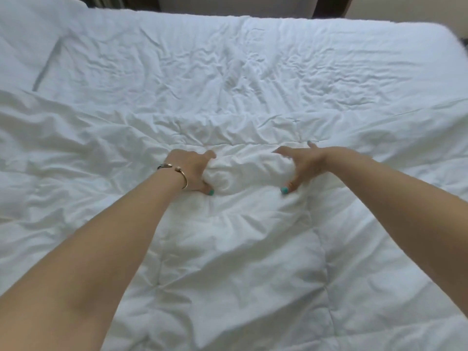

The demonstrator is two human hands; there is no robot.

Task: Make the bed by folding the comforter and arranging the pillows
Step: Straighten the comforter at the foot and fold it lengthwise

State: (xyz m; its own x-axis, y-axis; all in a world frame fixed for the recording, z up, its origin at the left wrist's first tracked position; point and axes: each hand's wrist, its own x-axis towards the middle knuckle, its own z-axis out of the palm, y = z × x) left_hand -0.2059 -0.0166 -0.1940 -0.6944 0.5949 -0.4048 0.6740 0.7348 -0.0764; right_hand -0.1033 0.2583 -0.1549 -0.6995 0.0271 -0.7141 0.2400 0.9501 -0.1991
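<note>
Both grips are clenched on one bunched ridge of the comforter [248, 171] mid-bed, left hand [193, 171] and right hand [302, 165] close together, arms outstretched over the bed [278, 59]; the fold looks just begun, so next comes an even lift and carry.

Bed [430, 54]: covered edge to edge in white bedding. Far half shows a wrinkled white sheet [228, 62]. White comforter [240, 262] lies on the near half, its far edge bunched into a roll at mid-bed. White pillow [27, 39] lies at the far left corner.
</note>
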